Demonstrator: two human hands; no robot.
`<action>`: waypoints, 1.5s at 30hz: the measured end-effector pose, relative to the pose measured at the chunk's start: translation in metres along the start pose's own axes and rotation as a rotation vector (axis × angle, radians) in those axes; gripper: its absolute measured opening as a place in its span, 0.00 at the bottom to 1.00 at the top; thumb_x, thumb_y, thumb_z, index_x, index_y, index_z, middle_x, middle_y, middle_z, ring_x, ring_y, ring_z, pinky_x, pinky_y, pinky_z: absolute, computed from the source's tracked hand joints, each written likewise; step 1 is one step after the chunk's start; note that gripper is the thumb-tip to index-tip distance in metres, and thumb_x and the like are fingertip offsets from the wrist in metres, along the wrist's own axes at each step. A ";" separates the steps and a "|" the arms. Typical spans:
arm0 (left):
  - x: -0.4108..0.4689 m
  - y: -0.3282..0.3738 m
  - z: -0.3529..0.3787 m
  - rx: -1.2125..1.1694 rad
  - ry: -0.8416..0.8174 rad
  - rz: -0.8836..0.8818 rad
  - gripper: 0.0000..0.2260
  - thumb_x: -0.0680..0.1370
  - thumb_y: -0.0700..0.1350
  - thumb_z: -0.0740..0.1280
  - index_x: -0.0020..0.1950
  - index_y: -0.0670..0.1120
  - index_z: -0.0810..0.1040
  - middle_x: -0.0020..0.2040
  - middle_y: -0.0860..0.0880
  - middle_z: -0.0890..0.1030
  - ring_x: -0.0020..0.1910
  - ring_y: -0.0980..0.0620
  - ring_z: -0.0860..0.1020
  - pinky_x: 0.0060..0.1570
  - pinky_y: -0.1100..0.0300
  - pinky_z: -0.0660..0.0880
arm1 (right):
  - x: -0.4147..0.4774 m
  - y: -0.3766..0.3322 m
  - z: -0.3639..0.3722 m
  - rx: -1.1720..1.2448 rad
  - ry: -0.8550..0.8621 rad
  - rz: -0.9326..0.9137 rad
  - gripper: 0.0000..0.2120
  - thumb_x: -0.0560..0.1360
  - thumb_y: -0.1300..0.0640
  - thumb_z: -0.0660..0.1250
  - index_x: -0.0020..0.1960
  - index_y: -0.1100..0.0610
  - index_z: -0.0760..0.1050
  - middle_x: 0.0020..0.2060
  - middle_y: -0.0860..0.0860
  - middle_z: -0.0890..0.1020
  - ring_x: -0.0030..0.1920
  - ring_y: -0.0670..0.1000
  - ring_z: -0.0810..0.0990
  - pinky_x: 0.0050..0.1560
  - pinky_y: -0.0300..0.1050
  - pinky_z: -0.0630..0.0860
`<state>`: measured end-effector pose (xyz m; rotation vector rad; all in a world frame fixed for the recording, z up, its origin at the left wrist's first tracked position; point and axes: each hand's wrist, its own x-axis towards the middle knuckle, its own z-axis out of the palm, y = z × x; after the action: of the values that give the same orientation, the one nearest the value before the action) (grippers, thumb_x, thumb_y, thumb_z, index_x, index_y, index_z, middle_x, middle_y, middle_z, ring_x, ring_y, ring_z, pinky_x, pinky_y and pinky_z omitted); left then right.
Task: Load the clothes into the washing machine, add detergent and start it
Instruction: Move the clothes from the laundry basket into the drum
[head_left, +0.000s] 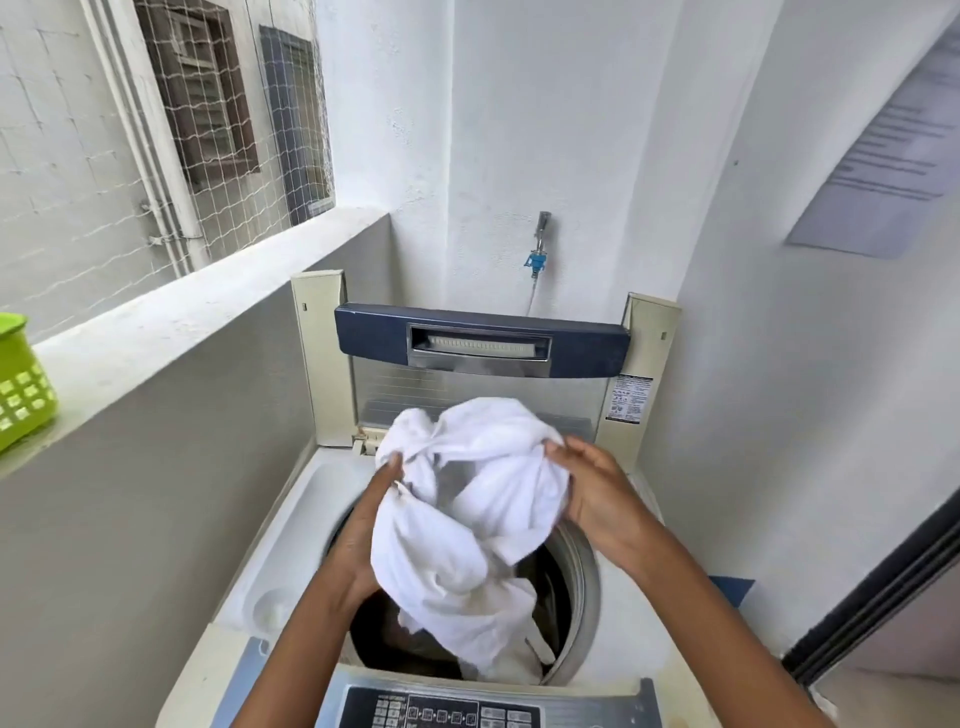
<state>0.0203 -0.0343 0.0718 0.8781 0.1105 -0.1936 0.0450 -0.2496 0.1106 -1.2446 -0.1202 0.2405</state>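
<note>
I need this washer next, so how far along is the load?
Done: the lid is up, and something dark seems to lie in the drum already. In hand: left hand and right hand hold a bunched white garment over the opening. Left: dropping it in, detergent (none visible), closing the lid, starting at the control panel.

white cloth (467, 499), cream washing machine (291, 525) with navy lid (480, 338), lime-green lattice basket (23, 384).

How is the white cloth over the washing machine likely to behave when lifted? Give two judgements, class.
Probably floppy: the white cloth bunches and droops between the left hand and right hand. Likely light: thin fabric, its end hanging loosely into the drum.
</note>
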 end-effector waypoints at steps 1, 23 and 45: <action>-0.003 0.002 -0.001 0.039 -0.061 0.022 0.09 0.68 0.41 0.75 0.45 0.45 0.80 0.40 0.50 0.83 0.39 0.55 0.81 0.40 0.59 0.80 | 0.003 -0.008 -0.005 0.052 0.029 -0.002 0.09 0.77 0.65 0.59 0.50 0.63 0.77 0.41 0.56 0.83 0.40 0.52 0.82 0.39 0.40 0.79; 0.020 0.060 -0.003 0.467 0.270 0.497 0.09 0.81 0.45 0.57 0.40 0.51 0.69 0.37 0.51 0.70 0.34 0.55 0.67 0.35 0.62 0.66 | 0.031 -0.064 -0.034 -0.107 0.207 -0.105 0.12 0.70 0.72 0.60 0.35 0.59 0.77 0.28 0.48 0.80 0.30 0.47 0.76 0.32 0.37 0.73; 0.043 0.046 0.031 0.064 0.032 0.150 0.08 0.76 0.53 0.65 0.48 0.52 0.81 0.49 0.49 0.82 0.51 0.49 0.79 0.54 0.54 0.75 | 0.070 0.020 -0.033 -0.989 0.014 -0.002 0.14 0.67 0.63 0.69 0.52 0.59 0.78 0.51 0.59 0.81 0.54 0.57 0.79 0.54 0.51 0.75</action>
<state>0.0728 -0.0347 0.1184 0.9494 0.0679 -0.0429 0.1175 -0.2565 0.0787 -2.2275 -0.2434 0.1681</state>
